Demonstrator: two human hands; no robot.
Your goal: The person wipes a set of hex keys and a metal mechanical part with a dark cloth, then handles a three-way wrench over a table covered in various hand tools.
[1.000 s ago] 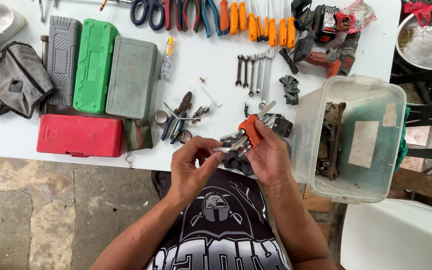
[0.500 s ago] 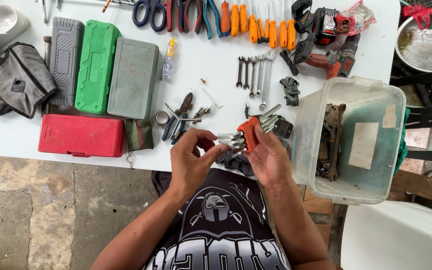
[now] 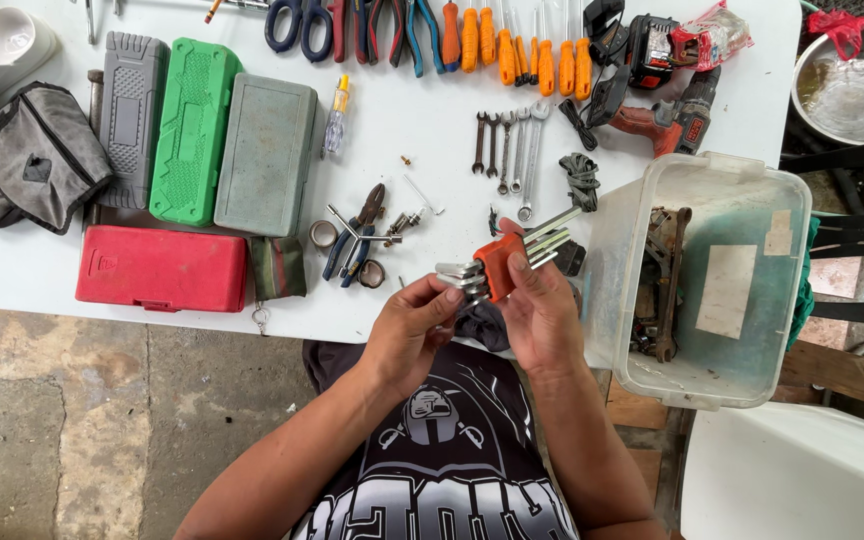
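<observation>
The right hand [image 3: 542,315] is closed around a set of hex keys in an orange holder [image 3: 499,265], thumb across the orange block, with the long ends of the keys fanning up and away past the fingertips toward the clear plastic bin [image 3: 742,200]. The left hand [image 3: 414,325] pinches the short bent ends sticking out on the near side, thumb and forefinger nearly shut on one or two of them (which key exactly is too small to tell). The set is held in the air just above the table [image 3: 432,90] edge, in front of the chest. The step in hand looks like sorting or seating the keys in their holder; the next move would call for a steady grip from the right fingers while the left slides or turns one key without dragging its neighbours. Beyond the left fingertips lie pliers [image 3: 357,235] and small fittings; beyond the right ones, a dark rag [image 3: 580,178] and a row of wrenches [image 3: 507,150]. Farther off sit the red case [image 3: 160,270] and the green case [image 3: 190,130]. Nothing stands between the hands; the bin wall, close beside the long key tips, is the nearest obstacle.
</observation>
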